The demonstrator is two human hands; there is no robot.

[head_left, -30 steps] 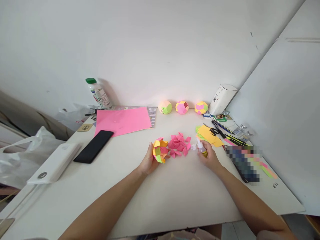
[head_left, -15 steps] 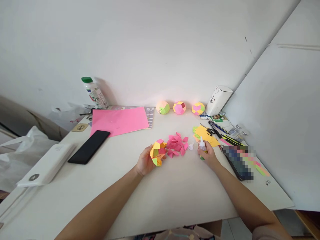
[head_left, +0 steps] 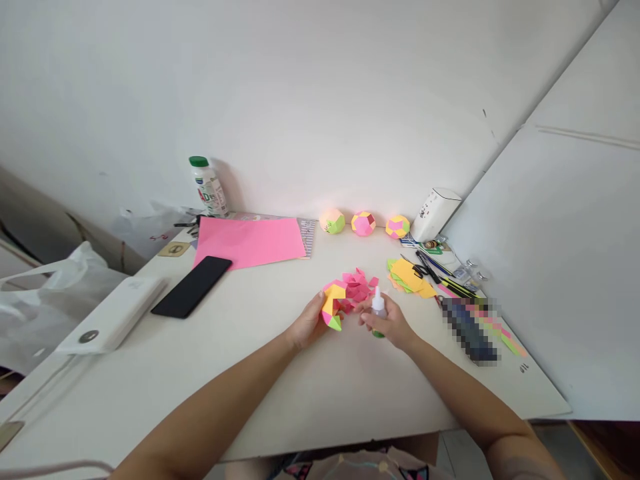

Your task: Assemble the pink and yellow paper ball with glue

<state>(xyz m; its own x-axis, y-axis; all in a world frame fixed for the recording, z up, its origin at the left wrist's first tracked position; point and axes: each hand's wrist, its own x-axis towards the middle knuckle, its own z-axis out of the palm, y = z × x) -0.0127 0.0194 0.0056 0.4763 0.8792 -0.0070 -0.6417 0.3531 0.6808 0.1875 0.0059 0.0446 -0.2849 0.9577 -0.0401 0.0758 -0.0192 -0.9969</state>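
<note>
My left hand [head_left: 309,323] is closed around a part-built paper ball [head_left: 334,297] of yellow, pink and green folded pieces, with an open hollow side facing right. In my right hand [head_left: 395,325] is a small glue bottle [head_left: 379,312], upright, its white pointed nozzle uncapped. A few fingers of that hand reach toward the ball; whether they touch it I cannot tell. Behind both hands lies a heap of folded pink paper pieces [head_left: 359,285], partly covered by the ball and fingers.
Three finished paper balls [head_left: 363,224] line the wall. Yellow and green paper sheets [head_left: 407,275], scissors [head_left: 420,270] and pens lie right. Leftward are a pink sheet [head_left: 250,241], a black phone [head_left: 193,287], a white power bank [head_left: 113,317] and a bottle [head_left: 210,190].
My right hand has brought the glue bottle left, close to the paper ball. The left hand has turned the ball and shifted slightly right. The camera view has shifted a little.
</note>
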